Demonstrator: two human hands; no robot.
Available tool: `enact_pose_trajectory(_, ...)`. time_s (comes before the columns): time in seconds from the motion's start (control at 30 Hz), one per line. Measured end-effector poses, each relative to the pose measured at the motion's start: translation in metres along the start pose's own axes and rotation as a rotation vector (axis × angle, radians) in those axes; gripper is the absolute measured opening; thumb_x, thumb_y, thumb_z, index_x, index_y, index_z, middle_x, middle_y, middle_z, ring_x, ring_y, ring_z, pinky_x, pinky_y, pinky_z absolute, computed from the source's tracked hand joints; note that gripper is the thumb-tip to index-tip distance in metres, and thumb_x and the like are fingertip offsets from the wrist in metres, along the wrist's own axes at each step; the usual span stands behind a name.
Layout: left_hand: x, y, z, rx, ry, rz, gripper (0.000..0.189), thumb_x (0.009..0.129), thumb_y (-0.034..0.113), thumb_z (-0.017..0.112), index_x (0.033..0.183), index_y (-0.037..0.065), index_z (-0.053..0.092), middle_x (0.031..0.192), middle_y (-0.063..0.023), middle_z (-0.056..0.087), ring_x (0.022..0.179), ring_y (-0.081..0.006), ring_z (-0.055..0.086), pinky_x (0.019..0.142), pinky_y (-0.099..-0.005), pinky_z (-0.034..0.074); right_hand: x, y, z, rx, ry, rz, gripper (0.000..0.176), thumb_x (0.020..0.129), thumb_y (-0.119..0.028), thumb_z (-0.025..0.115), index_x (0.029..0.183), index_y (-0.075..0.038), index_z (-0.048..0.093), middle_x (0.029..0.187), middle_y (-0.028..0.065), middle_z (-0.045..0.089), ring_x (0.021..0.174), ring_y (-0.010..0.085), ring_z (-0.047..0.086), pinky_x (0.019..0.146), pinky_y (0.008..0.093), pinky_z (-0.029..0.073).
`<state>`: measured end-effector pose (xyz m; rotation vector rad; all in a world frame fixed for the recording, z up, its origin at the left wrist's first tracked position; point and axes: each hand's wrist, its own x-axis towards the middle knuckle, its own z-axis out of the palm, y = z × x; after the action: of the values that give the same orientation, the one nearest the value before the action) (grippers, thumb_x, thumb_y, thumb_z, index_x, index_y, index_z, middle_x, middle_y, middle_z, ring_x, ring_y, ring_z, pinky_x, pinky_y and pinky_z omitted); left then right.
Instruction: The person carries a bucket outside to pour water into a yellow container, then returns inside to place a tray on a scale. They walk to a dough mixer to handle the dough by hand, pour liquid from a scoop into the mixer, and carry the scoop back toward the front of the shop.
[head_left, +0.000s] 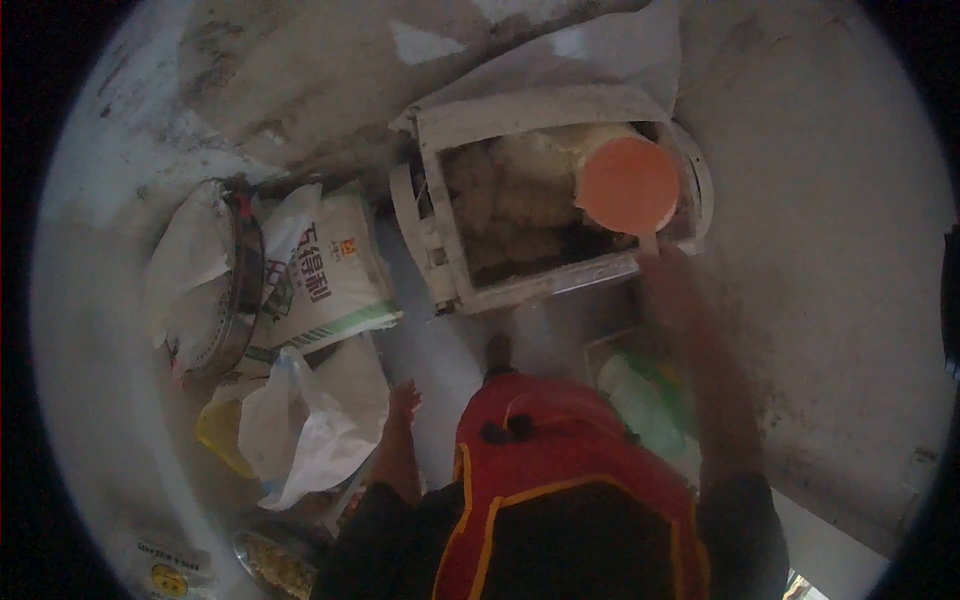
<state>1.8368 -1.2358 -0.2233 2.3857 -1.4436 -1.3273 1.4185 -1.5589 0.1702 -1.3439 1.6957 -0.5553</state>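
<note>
My right hand is closed round the short handle of an orange-pink scoop. The round scoop is over the right part of an open, white-framed bin, and hides some of what lies inside. Pale, lumpy contents show in the bin, with a whiter patch near its back edge. Low on the left, my left hand hangs beside a white bag, its fingers apart and holding nothing.
Printed white sacks and a round metal sieve or pan stand left of the bin. A bowl with yellowish pieces is at the lower left. Green and clear bags lie by my right forearm. Walls rise behind and right.
</note>
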Motion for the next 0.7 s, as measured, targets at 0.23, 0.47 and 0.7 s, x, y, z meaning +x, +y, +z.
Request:
enact_pose_trajectory(0.23,-0.085,0.122,-0.09,-0.627,0.045,-0.051,0.02,0.077,0.023,0.048,0.089,0.007,0.051,0.089,-0.0045,0.052,0.085,-0.0196,0.051,0.071,-0.0302,0.042,0.018,0.022,0.023,-0.204,0.141,-0.19,0.022,0.073,-0.018,0.051,0.086,0.0,0.047,0.069,0.0106,0.047,0.055,0.016,0.046,0.045,0.0314,0.037)
enact_pose_trajectory(0.47,-0.103,0.153,-0.111,-1.154,-0.046,-0.343,0.021,0.081,0.025,0.041,0.096,0.011,0.049,0.095,-0.0023,0.05,0.091,-0.0171,0.05,0.075,-0.029,0.042,0.029,0.039,-0.012,-0.022,0.006,-0.154,0.018,0.073,-0.017,0.051,0.08,-0.001,0.048,0.064,0.005,0.047,0.051,0.012,0.045,0.041,0.0265,0.035)
enact_pose_trajectory(0.7,-0.014,0.002,-0.006,-0.865,-0.038,-0.099,0.018,0.077,0.025,0.046,0.089,0.012,0.051,0.091,-0.0018,0.051,0.088,-0.0181,0.05,0.071,-0.0303,0.042,0.015,0.0,-0.028,-0.065,0.081,0.039,0.02,0.074,-0.014,0.049,0.086,0.002,0.048,0.07,0.0084,0.05,0.06,0.018,0.049,0.052,0.0324,0.04)
